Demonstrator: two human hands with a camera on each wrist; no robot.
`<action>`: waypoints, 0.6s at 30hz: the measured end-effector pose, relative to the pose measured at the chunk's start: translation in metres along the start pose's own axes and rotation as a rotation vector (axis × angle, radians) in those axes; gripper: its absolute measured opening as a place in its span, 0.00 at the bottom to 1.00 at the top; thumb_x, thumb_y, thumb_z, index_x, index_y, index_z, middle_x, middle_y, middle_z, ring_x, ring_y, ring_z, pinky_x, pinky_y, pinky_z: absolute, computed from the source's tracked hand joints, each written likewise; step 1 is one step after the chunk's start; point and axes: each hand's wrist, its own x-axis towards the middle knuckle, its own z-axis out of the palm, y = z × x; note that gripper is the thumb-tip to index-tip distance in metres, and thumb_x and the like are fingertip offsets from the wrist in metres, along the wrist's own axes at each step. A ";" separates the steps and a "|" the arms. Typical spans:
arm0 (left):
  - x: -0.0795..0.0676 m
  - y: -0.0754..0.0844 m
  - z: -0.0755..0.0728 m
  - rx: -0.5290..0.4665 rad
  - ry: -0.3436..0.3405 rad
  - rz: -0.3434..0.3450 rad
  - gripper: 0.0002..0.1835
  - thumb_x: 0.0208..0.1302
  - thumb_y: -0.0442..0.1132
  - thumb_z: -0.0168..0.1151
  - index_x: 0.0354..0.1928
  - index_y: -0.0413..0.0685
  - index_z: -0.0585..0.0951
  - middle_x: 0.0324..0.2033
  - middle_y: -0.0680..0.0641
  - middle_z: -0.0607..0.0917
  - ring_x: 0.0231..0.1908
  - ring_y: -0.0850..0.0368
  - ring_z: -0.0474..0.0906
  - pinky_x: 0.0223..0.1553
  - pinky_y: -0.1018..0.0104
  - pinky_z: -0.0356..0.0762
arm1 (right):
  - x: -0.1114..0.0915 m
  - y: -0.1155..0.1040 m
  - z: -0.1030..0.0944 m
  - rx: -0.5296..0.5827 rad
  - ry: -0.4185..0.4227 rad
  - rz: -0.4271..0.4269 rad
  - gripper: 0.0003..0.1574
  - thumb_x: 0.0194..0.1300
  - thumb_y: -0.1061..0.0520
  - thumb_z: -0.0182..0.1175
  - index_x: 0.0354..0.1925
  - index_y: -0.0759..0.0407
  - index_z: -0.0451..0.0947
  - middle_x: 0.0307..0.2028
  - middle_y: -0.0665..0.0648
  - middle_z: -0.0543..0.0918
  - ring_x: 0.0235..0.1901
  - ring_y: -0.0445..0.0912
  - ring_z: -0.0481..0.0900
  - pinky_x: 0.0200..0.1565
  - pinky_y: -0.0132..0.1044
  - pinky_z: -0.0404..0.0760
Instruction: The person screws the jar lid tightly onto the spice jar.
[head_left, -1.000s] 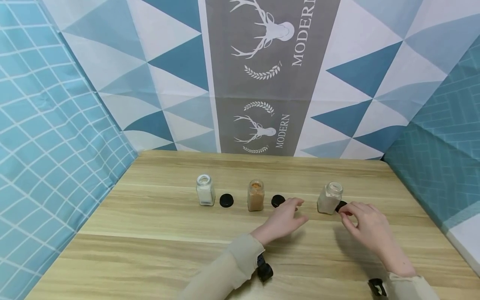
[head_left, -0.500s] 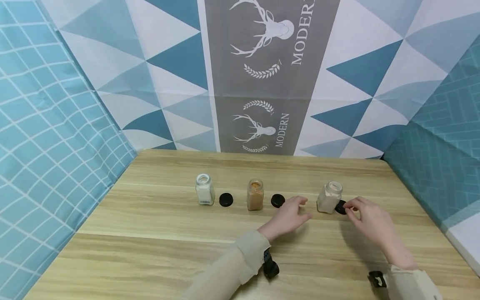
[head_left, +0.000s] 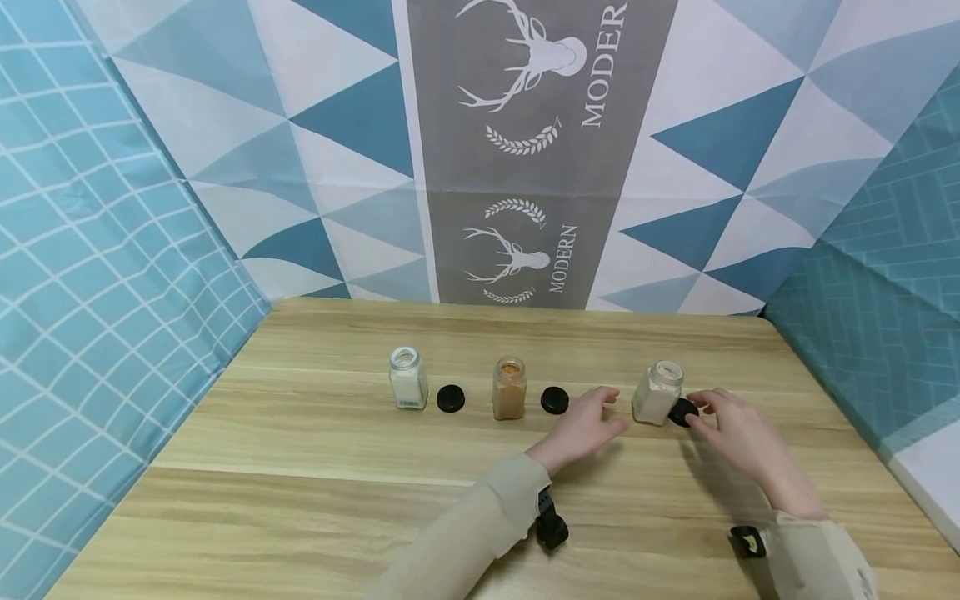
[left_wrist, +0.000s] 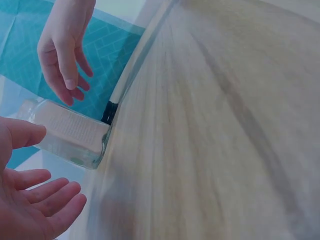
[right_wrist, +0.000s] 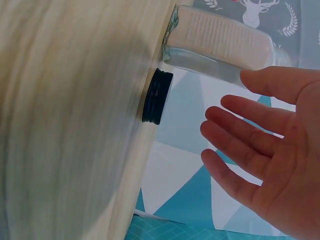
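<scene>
An uncapped glass jar of pale beige powder (head_left: 657,395) stands upright at the right, between the two hands. Beside its base lies a black lid (head_left: 682,412), seen edge-on in the right wrist view (right_wrist: 158,97). My right hand (head_left: 738,433) hovers just right of that lid, fingers parted and holding nothing. Left of the jar is my left hand (head_left: 581,429), its fingers spread and empty, apart from the glass as the head view shows it. In the left wrist view the jar (left_wrist: 70,131) appears between the left hand (left_wrist: 35,195) and the right hand (left_wrist: 65,50).
Farther left stand an open jar of orange-brown powder (head_left: 510,392) and an open jar of white powder (head_left: 408,382). Black lids (head_left: 555,400) (head_left: 451,398) lie to the right of each. Behind the wooden table (head_left: 285,467) hangs a patterned cloth (head_left: 517,167).
The left hand has moved right, toward the pale jar. My right hand has drawn back slightly from the black lid, and its fingers have parted. Jars and lids stay in place.
</scene>
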 end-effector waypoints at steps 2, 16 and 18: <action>0.003 0.000 0.002 -0.011 0.003 -0.005 0.26 0.61 0.47 0.57 0.61 0.50 0.68 0.55 0.52 0.74 0.50 0.60 0.74 0.46 0.71 0.73 | 0.001 0.000 0.000 0.013 -0.010 0.003 0.24 0.61 0.57 0.56 0.52 0.70 0.71 0.45 0.68 0.76 0.43 0.63 0.76 0.39 0.57 0.74; 0.015 0.000 0.011 -0.071 -0.005 -0.016 0.29 0.61 0.48 0.58 0.63 0.50 0.65 0.57 0.52 0.73 0.53 0.59 0.73 0.49 0.70 0.73 | 0.008 0.005 0.008 0.036 -0.120 0.000 0.30 0.60 0.56 0.57 0.56 0.73 0.66 0.50 0.74 0.71 0.49 0.68 0.70 0.45 0.61 0.70; 0.017 0.000 0.012 -0.088 -0.005 -0.018 0.29 0.61 0.48 0.58 0.63 0.50 0.65 0.57 0.51 0.72 0.53 0.59 0.73 0.49 0.70 0.73 | 0.009 0.005 0.009 0.044 -0.129 -0.002 0.30 0.60 0.57 0.57 0.56 0.73 0.66 0.51 0.75 0.71 0.50 0.68 0.69 0.46 0.62 0.69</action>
